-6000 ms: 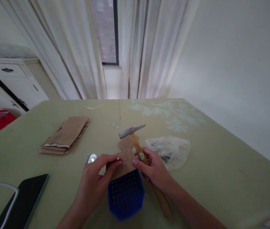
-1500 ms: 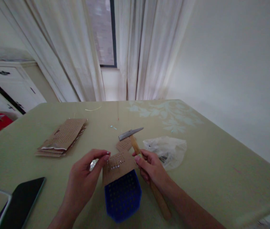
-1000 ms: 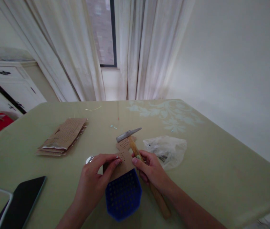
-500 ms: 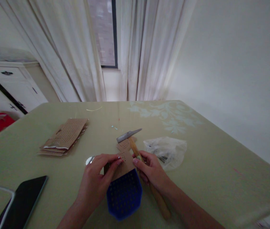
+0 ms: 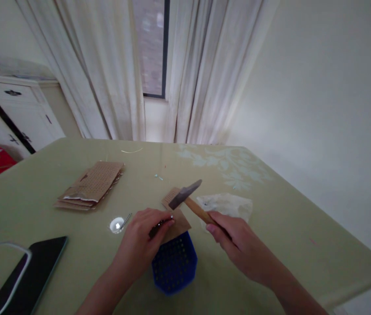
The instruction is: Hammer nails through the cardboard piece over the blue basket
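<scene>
My left hand (image 5: 142, 236) pinches a small nail (image 5: 172, 216) between thumb and fingertips; only its shiny head shows. Beneath those fingertips, a piece of brown cardboard (image 5: 182, 223) lies across the far rim of a blue plastic basket (image 5: 175, 267) with a perforated bottom. My right hand (image 5: 234, 236) is closed around the wooden handle of a hammer (image 5: 185, 194). The metal head hangs just above and beyond the nail, apart from it. Another perforated cardboard piece (image 5: 170, 195) lies behind the hammer head, partly covered.
Left of my hands are a small round shiny disc (image 5: 117, 225) with a thin metal piece beside it, stacked perforated cardboard (image 5: 96, 179) and a dark tablet (image 5: 37, 267) crossed by a white cable (image 5: 24, 262). A crumpled clear plastic bag (image 5: 234, 205) lies behind my right hand.
My right hand has moved right and its grip now sits farther back over the handle; the hammer is raised and tilted, its head nearer the nail. My left hand keeps its pinch.
</scene>
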`<action>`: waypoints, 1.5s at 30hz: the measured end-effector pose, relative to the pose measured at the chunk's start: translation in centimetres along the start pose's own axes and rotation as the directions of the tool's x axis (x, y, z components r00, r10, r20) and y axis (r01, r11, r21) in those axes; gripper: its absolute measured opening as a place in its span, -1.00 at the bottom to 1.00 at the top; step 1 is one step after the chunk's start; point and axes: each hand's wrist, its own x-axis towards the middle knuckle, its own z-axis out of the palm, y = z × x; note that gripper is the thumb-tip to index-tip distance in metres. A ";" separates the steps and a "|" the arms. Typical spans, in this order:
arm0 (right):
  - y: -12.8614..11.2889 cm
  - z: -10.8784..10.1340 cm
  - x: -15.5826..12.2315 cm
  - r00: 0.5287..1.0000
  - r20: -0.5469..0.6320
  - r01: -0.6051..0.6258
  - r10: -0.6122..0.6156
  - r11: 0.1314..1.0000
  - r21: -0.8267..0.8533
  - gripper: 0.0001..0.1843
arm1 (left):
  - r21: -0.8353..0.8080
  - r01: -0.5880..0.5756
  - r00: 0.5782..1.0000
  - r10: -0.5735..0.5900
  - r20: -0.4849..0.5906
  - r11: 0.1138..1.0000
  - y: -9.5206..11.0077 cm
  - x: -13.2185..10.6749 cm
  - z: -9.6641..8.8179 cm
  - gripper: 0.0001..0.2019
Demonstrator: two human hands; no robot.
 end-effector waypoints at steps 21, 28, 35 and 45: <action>-2.8 -1.8 -1.8 0.995 0.080 0.076 -0.056 0.958 -0.276 -0.71 | 0.063 -0.042 0.999 0.040 0.020 0.997 -0.3 0.0 0.4 -0.82; -3.0 -1.3 -1.8 0.997 0.063 0.058 -0.042 0.959 -0.277 -0.68 | 0.082 -0.041 0.998 0.036 0.061 0.996 -0.2 0.1 0.4 -0.84; -2.7 -0.9 -2.0 0.998 0.038 0.052 -0.044 0.968 -0.246 -0.68 | 0.134 0.093 0.995 -0.098 0.029 0.987 0.2 -0.2 0.7 -0.80; -1.6 0.2 -1.9 0.993 0.098 0.092 -0.061 0.933 -0.347 -0.66 | 0.093 0.201 0.977 -0.206 0.050 0.975 0.4 -0.5 0.9 -0.34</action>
